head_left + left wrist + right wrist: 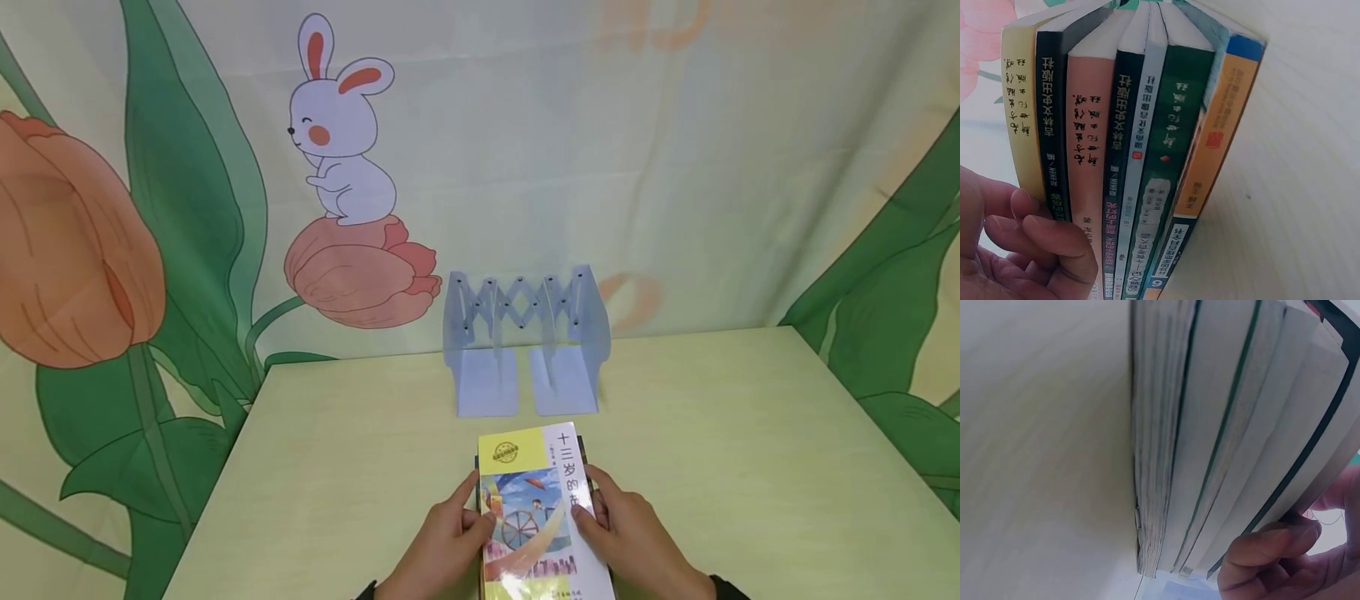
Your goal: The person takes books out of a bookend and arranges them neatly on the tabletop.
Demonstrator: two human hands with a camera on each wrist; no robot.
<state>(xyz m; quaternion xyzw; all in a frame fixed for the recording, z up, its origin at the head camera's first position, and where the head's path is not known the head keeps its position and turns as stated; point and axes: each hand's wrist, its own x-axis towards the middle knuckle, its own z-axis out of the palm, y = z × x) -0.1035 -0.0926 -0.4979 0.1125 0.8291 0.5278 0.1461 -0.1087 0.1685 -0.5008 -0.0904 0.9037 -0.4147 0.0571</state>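
Observation:
A stack of several books, topped by one with a yellow, white and blue illustrated cover (528, 517), stands at the table's near edge in the head view. My left hand (446, 537) grips its left side, thumb on the cover and fingers curled against the spines. Those spines, cream, black, pink, green and orange (1219, 125), show in the left wrist view beside the left hand (1041, 240). My right hand (637, 529) grips the opposite side, its thumb also on the cover. In the right wrist view, the right hand (1291, 550) has curled fingers against the page edges (1210, 437).
A pale blue expandable bookend rack (566, 383) with lattice links and upright dividers stands at the table's back, just beyond the books. The light wooden table (337, 467) extends to both sides. Behind it hangs a cloth backdrop (510, 150) printed with a rabbit and tulips.

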